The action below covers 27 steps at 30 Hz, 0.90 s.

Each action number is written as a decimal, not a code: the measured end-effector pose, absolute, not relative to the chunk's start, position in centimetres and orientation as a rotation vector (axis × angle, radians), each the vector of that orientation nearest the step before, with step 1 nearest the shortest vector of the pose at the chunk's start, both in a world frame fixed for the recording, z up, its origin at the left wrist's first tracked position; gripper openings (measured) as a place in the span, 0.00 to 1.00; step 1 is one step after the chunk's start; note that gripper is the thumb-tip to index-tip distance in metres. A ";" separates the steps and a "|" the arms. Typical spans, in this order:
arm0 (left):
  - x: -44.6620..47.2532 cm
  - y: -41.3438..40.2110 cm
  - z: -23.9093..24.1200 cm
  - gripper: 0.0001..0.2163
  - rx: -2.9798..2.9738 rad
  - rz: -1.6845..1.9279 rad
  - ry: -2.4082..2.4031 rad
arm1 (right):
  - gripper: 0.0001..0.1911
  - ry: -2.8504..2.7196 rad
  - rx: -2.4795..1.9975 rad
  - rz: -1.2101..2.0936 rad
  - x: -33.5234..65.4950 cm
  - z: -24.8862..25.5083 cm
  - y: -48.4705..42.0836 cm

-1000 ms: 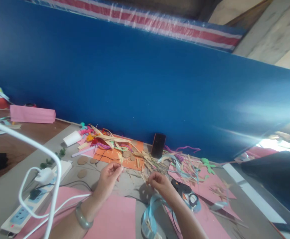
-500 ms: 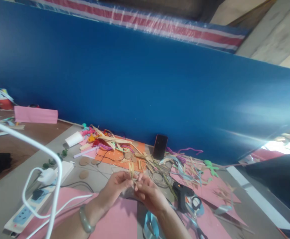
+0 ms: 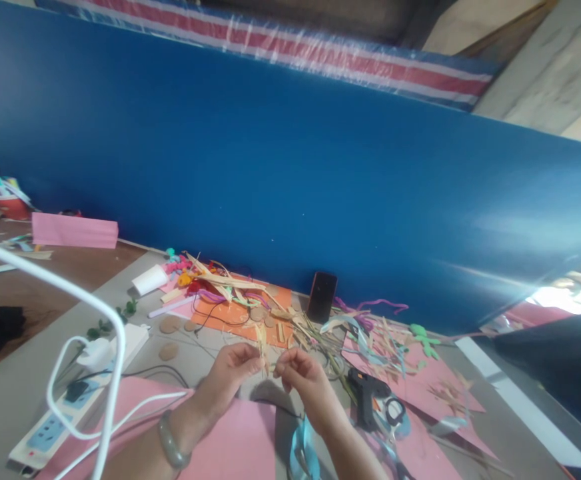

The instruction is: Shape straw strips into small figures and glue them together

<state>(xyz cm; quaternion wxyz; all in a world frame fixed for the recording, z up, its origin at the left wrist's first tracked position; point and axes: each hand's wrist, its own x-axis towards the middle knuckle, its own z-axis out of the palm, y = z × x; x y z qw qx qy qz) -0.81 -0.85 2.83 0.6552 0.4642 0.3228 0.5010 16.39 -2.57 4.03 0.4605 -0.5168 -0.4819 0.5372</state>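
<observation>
My left hand pinches a small bundle of tan straw strips that stands upright above its fingertips. My right hand is closed in a pinch right beside it, at the bundle's lower end; whether it grips the straw I cannot make out. Both hands hover over the grey table, above a pink paper sheet. A green bangle sits on my left wrist.
A black glue gun lies right of my hands, blue ribbon below them. Behind are loose straw and ribbons on orange paper, and a dark phone leaning on the blue wall. At left: a power strip and white cables.
My hands, apart a second ago, came together at the middle. The left hand carried the straw bundle right, and the right hand left the pile by the glue gun to meet it.
</observation>
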 end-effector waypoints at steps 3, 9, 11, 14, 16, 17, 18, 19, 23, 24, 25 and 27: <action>-0.7 -1.0 2.6 0.10 1.045 1.111 0.741 | 0.14 -1.207 -1.304 1.193 16.3 4.1 -2.7; -0.6 -0.9 1.8 0.10 1.160 1.061 0.737 | 0.15 -1.296 -1.288 1.143 15.4 4.6 -3.0; -0.6 -0.8 1.5 0.10 1.188 1.062 0.752 | 0.13 -1.278 -1.282 1.124 15.1 4.5 -3.1; -0.5 -0.7 1.3 0.09 1.191 1.062 0.759 | 0.12 -1.258 -1.277 1.108 14.9 4.2 -3.2; -0.5 -0.7 1.3 0.09 1.186 1.056 0.752 | 0.12 -1.264 -1.284 1.104 14.9 4.3 -3.3; -0.5 -0.8 1.3 0.09 1.188 1.051 0.751 | 0.13 -1.268 -1.289 1.106 14.9 4.4 -3.3; -0.5 -0.8 1.3 0.09 1.192 1.044 0.753 | 0.13 -1.266 -1.294 1.114 15.0 4.5 -3.3; -0.5 -0.8 1.4 0.09 1.200 1.039 0.758 | 0.13 -1.262 -1.298 1.132 15.0 4.6 -3.3; -0.5 -0.7 1.2 0.09 1.233 1.061 0.773 | 0.16 -1.176 -1.295 1.223 15.2 4.3 -3.4; -0.5 -0.7 1.1 0.09 1.239 1.080 0.780 | 0.17 -1.151 -1.290 1.234 15.3 4.1 -3.3; -0.5 -0.6 1.0 0.09 1.244 1.099 0.788 | 0.18 -1.132 -1.286 1.241 15.3 3.7 -3.3; -0.5 -0.6 0.8 0.08 1.252 1.123 0.796 | 0.19 -1.122 -1.281 1.254 15.4 3.1 -3.2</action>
